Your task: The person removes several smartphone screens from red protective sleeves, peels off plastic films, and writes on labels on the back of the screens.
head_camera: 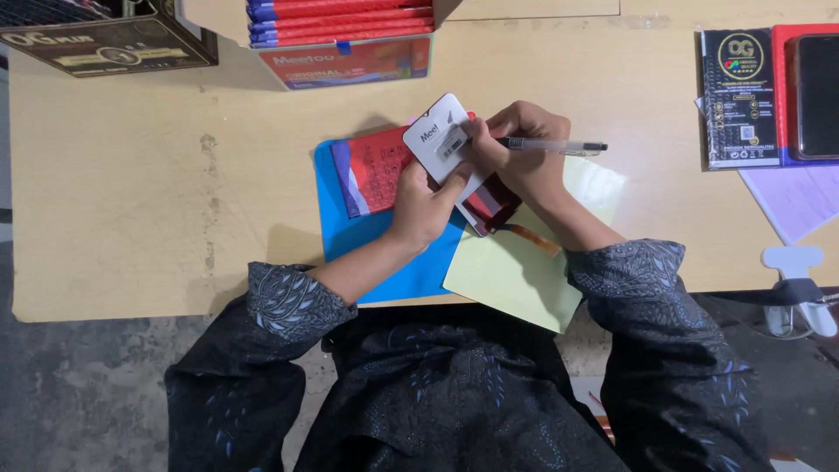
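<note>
Dark patterned sleeves [288, 301] sit closest to the camera, both arms reaching onto a tan table [131, 201]. Left hand [426, 208] is curled around a white phone-shaped card [441, 140], thumb on its face, holding it tilted just above a red packet [376, 170] (that one's lying on a blue sheet [350, 236]). Right hand [516, 153] is closed round a clear pen [551, 146], with its fingertips at the card's barcode sticker [452, 145]. Yellow sheet [516, 271] overlaps the blue one underneath.
</note>
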